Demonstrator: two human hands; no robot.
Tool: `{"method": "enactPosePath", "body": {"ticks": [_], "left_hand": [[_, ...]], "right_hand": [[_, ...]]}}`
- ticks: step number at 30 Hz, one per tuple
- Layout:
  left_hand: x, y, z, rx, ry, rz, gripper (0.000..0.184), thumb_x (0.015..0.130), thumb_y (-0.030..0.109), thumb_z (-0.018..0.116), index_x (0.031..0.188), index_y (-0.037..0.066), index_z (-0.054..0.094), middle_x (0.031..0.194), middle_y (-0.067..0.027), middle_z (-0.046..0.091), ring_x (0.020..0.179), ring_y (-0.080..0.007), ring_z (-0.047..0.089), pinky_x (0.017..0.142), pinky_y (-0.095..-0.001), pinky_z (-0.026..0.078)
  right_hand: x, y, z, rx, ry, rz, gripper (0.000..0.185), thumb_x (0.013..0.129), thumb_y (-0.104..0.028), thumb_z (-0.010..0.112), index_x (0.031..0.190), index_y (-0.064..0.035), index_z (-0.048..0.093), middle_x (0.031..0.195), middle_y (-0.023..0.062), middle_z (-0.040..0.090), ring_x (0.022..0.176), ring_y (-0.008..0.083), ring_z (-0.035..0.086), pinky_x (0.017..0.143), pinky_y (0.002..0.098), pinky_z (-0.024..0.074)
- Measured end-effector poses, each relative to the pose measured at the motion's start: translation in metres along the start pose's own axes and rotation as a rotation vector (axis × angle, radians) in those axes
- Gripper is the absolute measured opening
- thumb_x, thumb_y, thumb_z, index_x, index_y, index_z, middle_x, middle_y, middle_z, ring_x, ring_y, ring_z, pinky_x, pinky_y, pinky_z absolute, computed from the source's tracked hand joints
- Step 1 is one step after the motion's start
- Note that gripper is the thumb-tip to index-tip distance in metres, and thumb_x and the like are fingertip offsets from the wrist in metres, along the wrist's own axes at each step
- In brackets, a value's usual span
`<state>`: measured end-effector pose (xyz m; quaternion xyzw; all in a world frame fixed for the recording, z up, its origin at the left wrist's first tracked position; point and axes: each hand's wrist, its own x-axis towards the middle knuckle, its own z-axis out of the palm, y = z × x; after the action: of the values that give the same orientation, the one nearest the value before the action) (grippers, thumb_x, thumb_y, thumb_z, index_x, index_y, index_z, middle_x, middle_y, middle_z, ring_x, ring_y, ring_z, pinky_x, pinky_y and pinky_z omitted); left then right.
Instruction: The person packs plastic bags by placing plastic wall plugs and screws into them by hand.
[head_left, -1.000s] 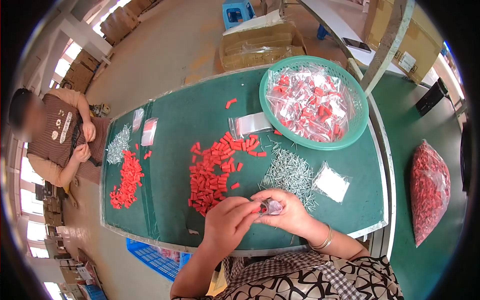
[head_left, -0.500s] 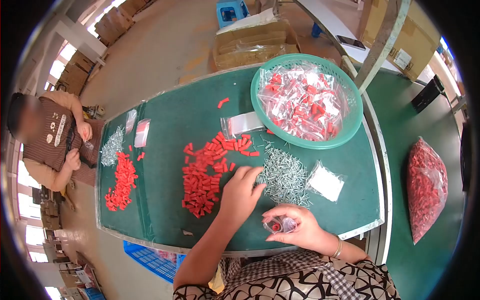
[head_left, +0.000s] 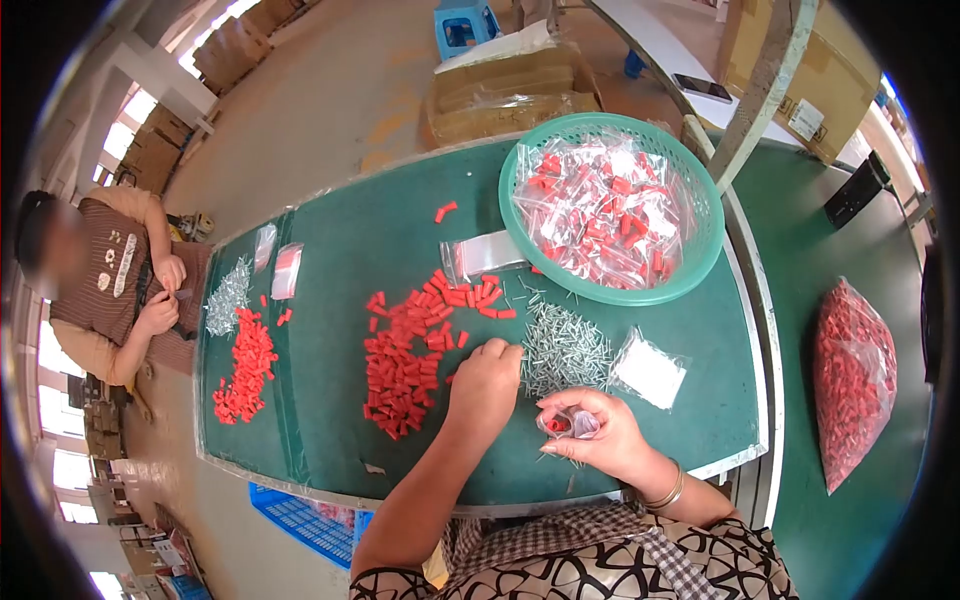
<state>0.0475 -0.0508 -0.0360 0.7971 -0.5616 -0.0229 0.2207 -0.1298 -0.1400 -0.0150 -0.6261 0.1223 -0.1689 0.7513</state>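
In my right hand [head_left: 612, 436], a small clear plastic bag [head_left: 582, 424] is gripped with its mouth open, and something red shows inside. My left hand [head_left: 484, 388] rests at the left edge of a pile of silver screws [head_left: 565, 345], its fingers curled in; what they hold, if anything, is hidden. Left of that hand lies a heap of red plastic plugs [head_left: 400, 375], spreading toward the screws. A few loose screws lie below my right hand.
A green basket [head_left: 510, 215] of filled bags stands at the back right. Flat clear bags [head_left: 650, 368] lie right of the screws, more bags [head_left: 490, 253] near the basket. A co-worker [head_left: 110, 270] sits at left by another red heap [head_left: 245, 370]. A large red-filled sack [head_left: 853, 385] lies far right.
My left hand's fingers have curled in at the screw pile's edge. My right hand has shifted slightly up and right with the bag.
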Motion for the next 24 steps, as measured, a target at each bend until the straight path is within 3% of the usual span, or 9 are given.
{"method": "enactPosePath", "body": {"ticks": [5,8,11,14,17,20,23,24], "left_hand": [[0.002,-0.007,-0.001,0.027,-0.002,0.021,0.02,0.075,0.002,0.063,0.095,0.002,0.065,0.088,-0.0133,0.061,0.08,-0.0324,0.062,0.069,-0.0387,0.053],[0.0,-0.004,-0.011,-0.31,0.05,-0.233,0.015,0.079,0.002,0.066,0.095,0.001,0.065,0.083,-0.0102,0.064,0.07,-0.0242,0.064,0.063,-0.0332,0.053],[-0.004,0.001,-0.023,-0.867,0.006,-0.731,0.013,0.083,0.005,0.067,0.095,-0.001,0.065,0.079,-0.006,0.066,0.063,-0.0137,0.062,0.057,-0.0273,0.051],[-0.013,-0.006,-0.023,-1.045,0.045,-0.729,0.013,0.086,0.006,0.067,0.096,-0.002,0.065,0.079,-0.0036,0.066,0.065,-0.0079,0.062,0.055,-0.0247,0.051],[-0.019,0.002,-0.03,-1.085,0.068,-0.739,0.008,0.085,0.003,0.066,0.092,-0.001,0.066,0.081,-0.0025,0.064,0.061,-0.0089,0.06,0.055,-0.0235,0.051],[-0.031,0.02,-0.042,-0.75,0.118,-0.487,0.012,0.082,-0.001,0.067,0.094,-0.001,0.065,0.082,-0.0045,0.064,0.063,-0.0137,0.062,0.056,-0.0261,0.051],[-0.031,0.038,-0.064,-0.224,0.204,0.075,0.019,0.076,-0.004,0.069,0.094,0.001,0.065,0.084,-0.0079,0.063,0.066,-0.0208,0.064,0.057,-0.0299,0.052],[-0.032,0.042,-0.068,-0.179,0.18,0.125,0.021,0.075,-0.002,0.069,0.095,0.002,0.064,0.084,-0.0068,0.061,0.067,-0.021,0.063,0.057,-0.0296,0.051]], "right_hand": [[-0.002,0.011,-0.002,0.015,0.02,0.04,0.045,0.073,-0.004,0.081,0.114,-0.0062,0.064,0.099,0.0033,0.066,0.088,0.0099,0.061,0.079,0.0257,0.0515],[-0.002,0.008,-0.003,-0.023,0.019,0.051,0.044,0.074,0.0,0.079,0.115,-0.0025,0.062,0.102,0.0058,0.065,0.093,0.0116,0.062,0.082,0.0269,0.0516],[-0.001,0.007,-0.004,-0.061,0.019,0.044,0.044,0.075,0.002,0.078,0.115,-0.0006,0.061,0.104,0.007,0.065,0.095,0.0123,0.062,0.084,0.0274,0.0517],[0.001,0.007,-0.002,-0.09,0.013,0.042,0.044,0.075,0.002,0.078,0.115,-0.0008,0.061,0.103,0.0068,0.065,0.095,0.0122,0.062,0.084,0.0274,0.0517],[0.001,0.009,-0.001,-0.104,0.016,0.052,0.044,0.075,0.001,0.079,0.115,-0.0012,0.061,0.104,0.0063,0.065,0.095,0.012,0.062,0.084,0.0273,0.0517],[0.003,0.015,0.002,-0.074,0.064,0.035,0.045,0.073,-0.004,0.081,0.114,-0.0049,0.063,0.1,0.0047,0.067,0.091,0.0118,0.063,0.081,0.0272,0.052],[0.003,0.013,0.006,-0.065,0.091,0.041,0.046,0.072,-0.007,0.082,0.114,-0.007,0.064,0.098,0.0039,0.067,0.089,0.0117,0.063,0.08,0.0274,0.0522],[0.004,0.013,0.007,-0.068,0.089,0.042,0.046,0.072,-0.008,0.083,0.113,-0.0071,0.064,0.098,0.0038,0.067,0.089,0.0117,0.063,0.08,0.0276,0.0523]]}}
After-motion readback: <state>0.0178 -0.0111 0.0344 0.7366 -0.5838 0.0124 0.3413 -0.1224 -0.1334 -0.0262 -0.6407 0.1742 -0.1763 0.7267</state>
